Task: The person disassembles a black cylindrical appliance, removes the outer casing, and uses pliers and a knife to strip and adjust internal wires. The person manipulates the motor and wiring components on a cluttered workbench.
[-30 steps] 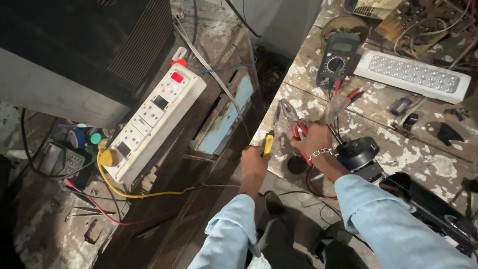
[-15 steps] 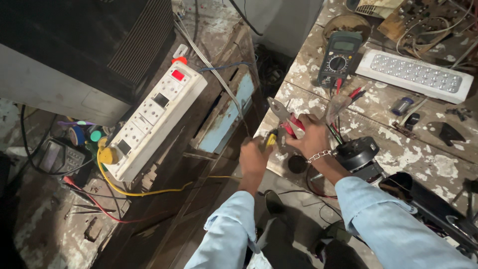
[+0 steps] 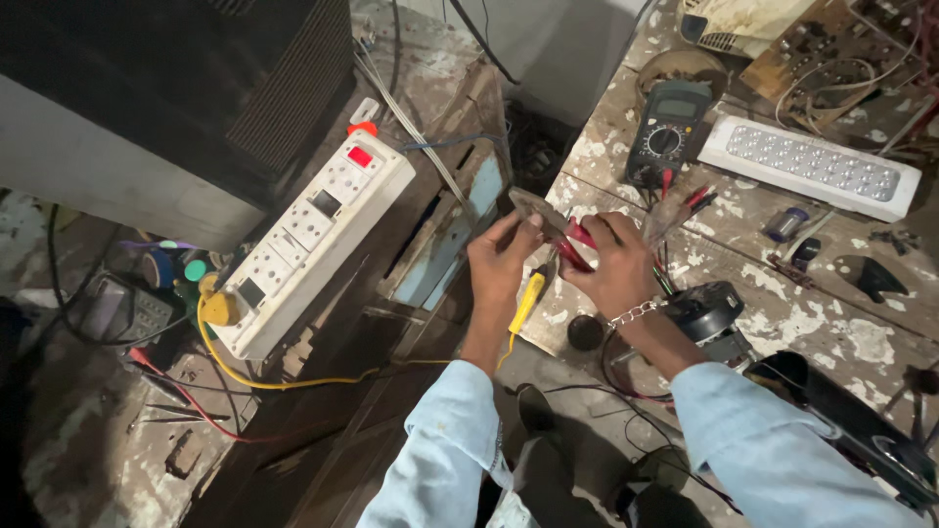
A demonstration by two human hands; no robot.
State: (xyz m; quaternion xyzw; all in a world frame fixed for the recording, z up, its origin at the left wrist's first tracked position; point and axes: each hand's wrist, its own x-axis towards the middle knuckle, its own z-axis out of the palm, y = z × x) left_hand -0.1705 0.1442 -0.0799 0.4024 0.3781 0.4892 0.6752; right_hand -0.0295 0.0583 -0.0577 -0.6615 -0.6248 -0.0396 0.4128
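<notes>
Right hand [image 3: 614, 262] grips red pliers [image 3: 559, 235]; left hand [image 3: 501, 266] pinches yellow probe [image 3: 528, 299] and jaw tip. Risk: pliers slip, nipping fingers.

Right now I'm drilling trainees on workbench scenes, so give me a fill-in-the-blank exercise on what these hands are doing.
1. The right hand grips pliers with ____ handles.
2. The left hand holds a screwdriver whose handle is ____.
3. The white power strip has a lit ____ switch at its far end.
4. Behind the hands, a ____ with a round dial lies on the workbench.

Missing words: red; yellow; red; multimeter
</notes>
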